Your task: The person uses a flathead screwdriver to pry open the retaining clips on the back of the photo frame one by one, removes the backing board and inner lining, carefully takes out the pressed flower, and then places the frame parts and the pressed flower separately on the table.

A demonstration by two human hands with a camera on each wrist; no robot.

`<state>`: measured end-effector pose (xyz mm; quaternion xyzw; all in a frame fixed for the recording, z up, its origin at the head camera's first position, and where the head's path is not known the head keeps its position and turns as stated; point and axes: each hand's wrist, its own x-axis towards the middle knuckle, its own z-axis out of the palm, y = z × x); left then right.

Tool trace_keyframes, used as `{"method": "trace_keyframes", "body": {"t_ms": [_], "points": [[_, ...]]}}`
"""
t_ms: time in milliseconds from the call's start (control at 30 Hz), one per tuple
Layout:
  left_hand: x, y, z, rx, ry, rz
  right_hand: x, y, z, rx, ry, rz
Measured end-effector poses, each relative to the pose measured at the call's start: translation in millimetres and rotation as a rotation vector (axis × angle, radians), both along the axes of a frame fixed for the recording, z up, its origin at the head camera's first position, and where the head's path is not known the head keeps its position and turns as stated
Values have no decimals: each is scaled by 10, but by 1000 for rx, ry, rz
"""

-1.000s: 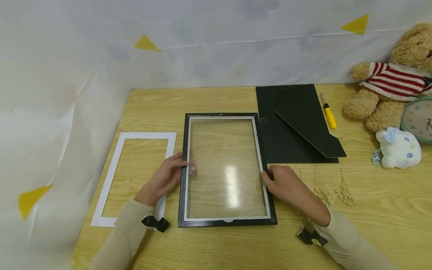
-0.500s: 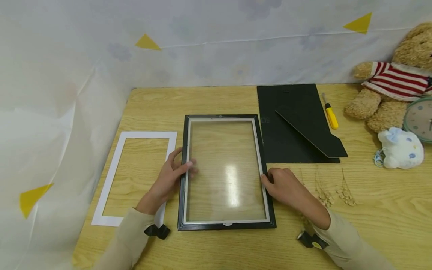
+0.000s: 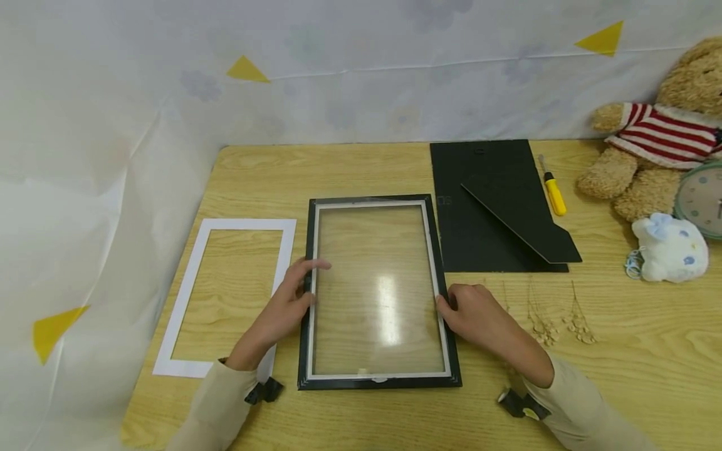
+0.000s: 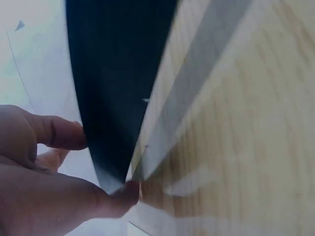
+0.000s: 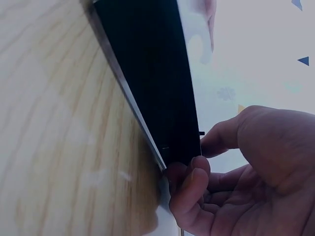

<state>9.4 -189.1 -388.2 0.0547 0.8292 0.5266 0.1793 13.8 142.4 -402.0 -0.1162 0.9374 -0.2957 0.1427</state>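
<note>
A black picture frame (image 3: 372, 382) with a silver inner lip and a clear pane (image 3: 372, 250) stands in the middle of the head view, over the wooden table. My left hand (image 3: 284, 307) holds its left side, with one finger reaching over the pane. In the left wrist view, the fingers (image 4: 64, 133) of that hand lie on either side of the frame's dark rail (image 4: 115, 83). My right hand (image 3: 476, 313) grips the right side, thumb on top. Curled fingers (image 5: 189, 194) show at the rail's (image 5: 152, 73) lower edge in the right wrist view.
A white mat (image 3: 180, 297) lies at the left, partly under the left arm. Behind and right are a black backing board (image 3: 479, 163) with its stand (image 3: 524, 228), and a yellow screwdriver (image 3: 555, 194). Dried flower sprigs (image 3: 578, 322) lie near the right forearm. Plush toys (image 3: 671, 247) and a clock (image 3: 707, 200) stand far right.
The frame has come slightly nearer to me. My left hand has shifted its hold, and one finger now stretches over the pane. My right hand has stayed on the right side.
</note>
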Motion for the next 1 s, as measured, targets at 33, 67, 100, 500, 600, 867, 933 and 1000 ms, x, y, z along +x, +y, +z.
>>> {"method": "trace_keyframes", "body": {"t_ms": [33,67,100,500,600,867,933,1000], "points": [[6,-5,9,-16,-3,2,2,-2,0,0,2,2],[12,-10,16,-28,-9,8,5,-3,2,-1,9,7],[19,-12,25,-38,-16,17,7,-4,2,-2,11,9],[-15,82,367,144,77,33,83,8,41,7,16,33],[-76,47,313,231,11,-25,99,23,39,9,0,27],[-207,-254,370,375,-24,-69,112,47,52,0,-52,23],[-234,-333,432,436,-11,-89,110,47,59,3,-52,23],[-254,-404,491,496,4,-102,108,46,66,7,-51,25]]}}
